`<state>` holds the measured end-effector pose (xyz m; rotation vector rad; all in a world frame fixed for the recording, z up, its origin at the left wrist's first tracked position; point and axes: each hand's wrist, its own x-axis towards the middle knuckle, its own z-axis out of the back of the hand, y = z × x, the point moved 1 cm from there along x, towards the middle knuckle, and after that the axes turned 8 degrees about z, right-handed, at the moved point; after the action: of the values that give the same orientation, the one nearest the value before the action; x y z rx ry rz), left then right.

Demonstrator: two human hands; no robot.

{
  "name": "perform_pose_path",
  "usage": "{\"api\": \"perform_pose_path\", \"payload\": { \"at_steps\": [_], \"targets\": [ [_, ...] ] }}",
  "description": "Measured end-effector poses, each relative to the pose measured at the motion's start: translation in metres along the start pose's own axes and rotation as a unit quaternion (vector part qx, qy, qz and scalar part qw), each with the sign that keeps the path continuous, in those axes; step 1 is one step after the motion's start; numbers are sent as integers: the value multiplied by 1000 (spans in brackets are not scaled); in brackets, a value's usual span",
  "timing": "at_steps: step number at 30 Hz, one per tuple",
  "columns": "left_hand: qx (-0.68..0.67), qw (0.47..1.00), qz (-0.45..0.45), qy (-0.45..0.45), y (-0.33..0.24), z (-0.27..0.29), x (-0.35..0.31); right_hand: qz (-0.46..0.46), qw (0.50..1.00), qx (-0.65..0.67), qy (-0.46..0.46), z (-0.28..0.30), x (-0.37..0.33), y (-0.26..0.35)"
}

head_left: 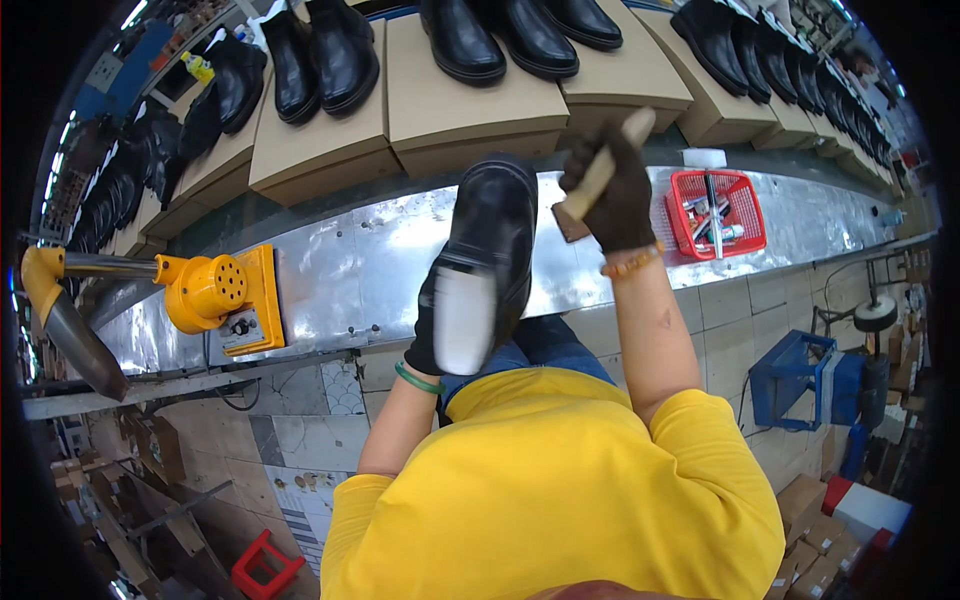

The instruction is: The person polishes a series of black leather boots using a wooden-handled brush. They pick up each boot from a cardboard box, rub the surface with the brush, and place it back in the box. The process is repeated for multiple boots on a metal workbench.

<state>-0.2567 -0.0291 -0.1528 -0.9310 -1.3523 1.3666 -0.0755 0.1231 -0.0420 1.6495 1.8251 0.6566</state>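
Note:
A black leather boot [497, 225] is held upright over the front edge of the metal bench, with a white area [465, 315] on its lower part; whether that is lining or paper I cannot tell. My left hand [427, 325], in a black glove, grips the boot from its left side, and the fingers are partly hidden behind it. To the boot's right, my right hand [622, 195], in a dark glove, is closed round a wooden-handled brush [597, 182]. The brush is apart from the boot and blurred, and its darker end points toward the boot.
A metal bench [350, 240] runs across. On it stand a yellow machine [215, 290] with a metal nozzle at left and a red basket [745, 190] of small tubes at right. Behind, cardboard boxes [480, 110] carry several black boots [335, 55]. A red stool [265, 565] stands lower left.

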Motion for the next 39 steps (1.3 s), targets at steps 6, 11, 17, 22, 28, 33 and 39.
{"api": "perform_pose_path", "payload": {
  "at_steps": [6, 11, 17, 22, 28, 33, 39],
  "targets": [
    [256, 932, -239, -90, -42, -20, 43, -144, 969, -167, 111, 127, -43, -61],
    [143, 964, -165, -149, -49, -72, 78, -266, 953, -68, 129, 104, -76, -63],
    [51, 967, -235, -81, -71, -134, 120, -85, 993, 87, 3, 122, -25, -64],
    [115, 961, -237, 84, -66, -138, 120, 70, 988, 134, 15, 134, 33, 1],
    [342, 934, -98, 23, 26, -59, 97, 158, 986, -12, -45, 164, 119, 94],
    [521, 850, -64, -41, 57, 10, 68, 248, 933, -251, -67, 242, 211, 145],
    [539, 838, -12, -89, 58, 26, 52, 162, 704, -674, -153, 181, 241, 121]
  ]
}}
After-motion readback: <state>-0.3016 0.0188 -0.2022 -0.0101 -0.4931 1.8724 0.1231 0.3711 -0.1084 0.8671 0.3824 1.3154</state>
